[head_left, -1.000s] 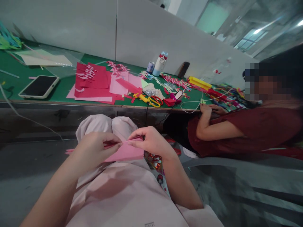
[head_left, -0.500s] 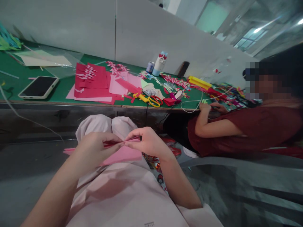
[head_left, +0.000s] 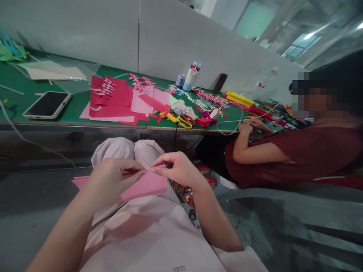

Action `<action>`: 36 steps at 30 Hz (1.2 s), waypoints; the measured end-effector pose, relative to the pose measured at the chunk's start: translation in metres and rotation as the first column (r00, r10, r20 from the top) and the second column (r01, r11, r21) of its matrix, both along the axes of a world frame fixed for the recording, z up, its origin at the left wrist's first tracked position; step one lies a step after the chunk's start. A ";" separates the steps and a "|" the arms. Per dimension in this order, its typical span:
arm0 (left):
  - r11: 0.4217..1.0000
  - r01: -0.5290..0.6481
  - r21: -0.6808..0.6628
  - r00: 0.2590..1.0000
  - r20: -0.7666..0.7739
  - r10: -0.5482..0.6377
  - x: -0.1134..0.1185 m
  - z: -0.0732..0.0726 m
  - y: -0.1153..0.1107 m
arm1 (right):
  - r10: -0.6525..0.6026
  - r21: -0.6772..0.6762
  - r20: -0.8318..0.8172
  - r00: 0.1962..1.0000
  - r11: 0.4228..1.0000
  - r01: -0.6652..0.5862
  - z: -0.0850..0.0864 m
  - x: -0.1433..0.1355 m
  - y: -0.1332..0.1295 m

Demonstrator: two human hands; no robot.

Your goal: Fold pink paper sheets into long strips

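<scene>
Over my lap, a folded sheet of pink paper (head_left: 149, 185) is held between my two hands, its upper edge pinched. My left hand (head_left: 116, 181) closes thumb and fingers on that edge near the middle, and covers part of the sheet; a corner pokes out to the left behind my wrist. Just to the right, my right hand (head_left: 178, 172) pinches the same edge between thumb and forefinger. The fingertips of both hands nearly meet. A darker red-pink layer shows within the fold beneath my fingers.
On the green table (head_left: 76, 88) ahead lie red paper sheets (head_left: 113, 107), woven paper strips (head_left: 141, 82), yellow-handled scissors (head_left: 185, 121) and a phone (head_left: 47, 105). A bottle (head_left: 191, 76) and a can (head_left: 179, 80) stand near the partition. A co-worker (head_left: 283, 151) sits at right, hands over the table edge.
The pink paper has shifted slightly left, with its left corner tilting a little up. My hands keep their pinch, almost in place. The co-worker's hands have moved slightly.
</scene>
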State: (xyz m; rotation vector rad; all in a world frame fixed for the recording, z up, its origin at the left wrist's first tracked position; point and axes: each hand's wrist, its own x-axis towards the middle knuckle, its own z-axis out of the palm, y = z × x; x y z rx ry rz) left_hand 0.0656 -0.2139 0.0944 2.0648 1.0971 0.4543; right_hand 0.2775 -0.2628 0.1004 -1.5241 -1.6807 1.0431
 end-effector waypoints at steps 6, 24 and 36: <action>1.000 0.000 -0.018 1.000 0.009 0.000 0.000 0.003 0.000 | -0.004 -0.001 -0.021 1.000 1.000 0.004 0.002 -0.001 0.000; 0.998 -0.007 -0.061 0.988 0.152 0.016 0.002 -0.001 0.001 | 0.022 0.020 -0.089 0.996 1.000 -0.020 0.001 -0.008 0.002; 0.999 -0.012 -0.048 0.998 0.065 0.015 0.002 0.005 0.001 | 0.008 0.015 -0.172 0.985 1.000 -0.005 -0.005 -0.003 0.004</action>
